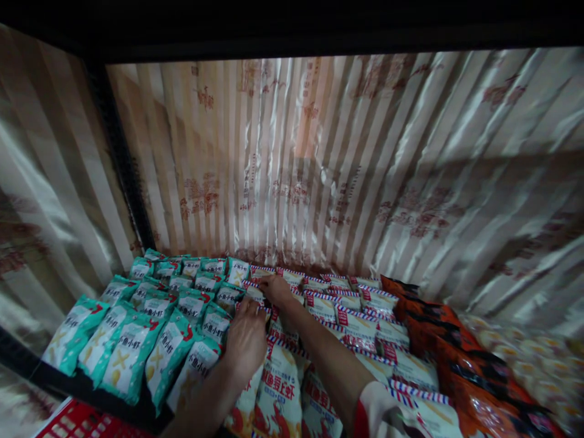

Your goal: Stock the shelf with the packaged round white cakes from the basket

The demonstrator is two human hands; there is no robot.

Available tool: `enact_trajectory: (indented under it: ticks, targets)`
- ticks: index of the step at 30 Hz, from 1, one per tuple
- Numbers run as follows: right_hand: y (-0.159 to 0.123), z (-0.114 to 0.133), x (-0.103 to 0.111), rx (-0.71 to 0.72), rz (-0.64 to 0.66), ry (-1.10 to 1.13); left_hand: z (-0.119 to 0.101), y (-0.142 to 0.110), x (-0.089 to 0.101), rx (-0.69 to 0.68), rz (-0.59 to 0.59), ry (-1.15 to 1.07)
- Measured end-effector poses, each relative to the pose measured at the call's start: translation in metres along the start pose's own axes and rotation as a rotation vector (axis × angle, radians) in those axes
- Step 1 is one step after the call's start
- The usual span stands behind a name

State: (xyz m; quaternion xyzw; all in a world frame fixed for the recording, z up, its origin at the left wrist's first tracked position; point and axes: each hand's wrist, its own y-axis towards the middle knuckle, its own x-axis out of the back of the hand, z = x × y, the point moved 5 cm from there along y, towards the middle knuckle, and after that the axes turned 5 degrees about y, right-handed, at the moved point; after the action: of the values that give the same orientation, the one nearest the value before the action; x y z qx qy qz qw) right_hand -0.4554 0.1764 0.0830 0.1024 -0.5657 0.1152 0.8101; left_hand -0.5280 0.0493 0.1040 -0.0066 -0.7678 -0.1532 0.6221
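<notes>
My left hand (249, 334) reaches in from the bottom, its fingers curled on the top edge of a white snack bag with a red-and-blue striped border. Just beyond it, my right hand (276, 292) bends its fingers down onto another white snack bag (253, 293) in the same column. Both hands partly cover the bags they touch. Directly left of them stand rows of teal-and-white snack bags (130, 350). More white bags with striped borders (278, 389) fill the rows in front and to the right.
Orange-and-black packets (469, 365) lie right of the white bags, with small clear-wrapped items (533, 359) beyond. A dark shelf post (121, 158) rises at the left, and a dark beam (319, 36) crosses overhead. Shiny striped sheeting (283, 170) hangs behind. A red basket (86, 420) sits low at left.
</notes>
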Motion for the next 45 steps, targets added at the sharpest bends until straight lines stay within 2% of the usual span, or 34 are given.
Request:
enact_trajectory:
  ticks: [3,5,8,12,18,20,23,30,38,45]
  targets:
    - [0.004,-0.005,-0.003,0.001,-0.011,0.041,0.017,0.036,-0.007,0.067,0.130,0.021]
    - [0.008,-0.010,-0.004,-0.004,-0.027,0.065,0.029,0.056,-0.011,0.137,0.135,0.042]
    - [0.011,-0.014,-0.005,0.011,-0.040,0.103,0.039,0.080,-0.018,0.089,0.167,0.074]
    - [0.011,-0.016,-0.005,0.052,-0.035,0.151,0.042,0.096,-0.025,-0.012,0.244,0.123]
    - [0.011,-0.021,0.006,0.058,-0.064,0.168,0.049,0.105,-0.031,-0.042,0.249,0.166]
    - [0.011,-0.027,0.012,-0.005,-0.093,0.074,0.050,0.106,-0.033,-0.047,0.250,0.179]
    - [0.012,-0.035,0.016,-0.080,-0.039,-0.091,0.050,0.106,-0.033,-0.044,0.248,0.193]
    - [0.015,-0.036,0.007,-0.055,0.068,-0.116,0.049,0.105,-0.032,-0.045,0.236,0.210]
    - [0.016,-0.021,-0.003,0.028,0.136,-0.153,0.050,0.104,-0.027,-0.032,0.257,0.228]
    - [0.019,-0.021,-0.008,0.053,0.137,-0.139,0.050,0.106,-0.027,-0.002,0.268,0.228]
